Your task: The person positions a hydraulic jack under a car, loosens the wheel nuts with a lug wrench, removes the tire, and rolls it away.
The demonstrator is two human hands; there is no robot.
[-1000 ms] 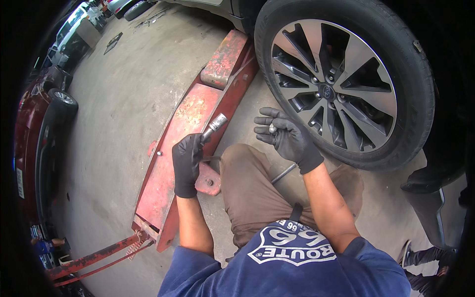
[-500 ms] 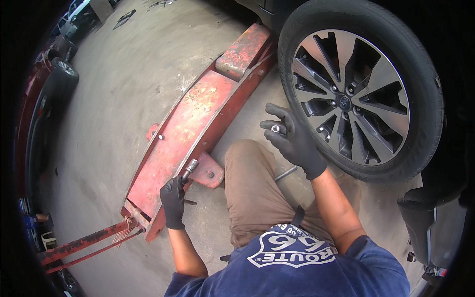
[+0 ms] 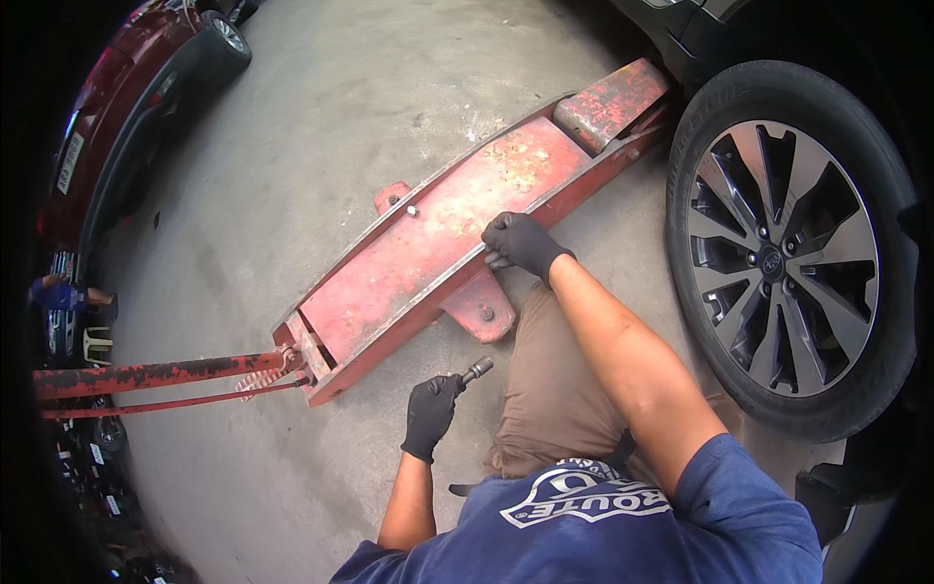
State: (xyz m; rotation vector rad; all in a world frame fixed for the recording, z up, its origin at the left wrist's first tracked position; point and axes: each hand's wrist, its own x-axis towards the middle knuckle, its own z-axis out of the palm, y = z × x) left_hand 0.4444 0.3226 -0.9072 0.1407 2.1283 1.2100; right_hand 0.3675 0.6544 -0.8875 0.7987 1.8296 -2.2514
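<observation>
My left hand (image 3: 430, 413) is hovering over open grey concrete floor (image 3: 292, 175), with free room spreading out to my left and ahead. The long red steel floor jack (image 3: 457, 243) is lying slantwise across my front, blocking any straight reach forward; my right hand (image 3: 520, 243) is resting on its near edge. The jack's thin red handle bars (image 3: 156, 375) are fencing the left side. The black tyre with its grey alloy wheel (image 3: 778, 263) is walling off my right, close beside my knee.

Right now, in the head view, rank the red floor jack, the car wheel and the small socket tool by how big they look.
1. red floor jack, longest span.
2. car wheel, close behind; the fisheye bend makes this gap unsure.
3. socket tool, smallest by far, in the left hand.
</observation>
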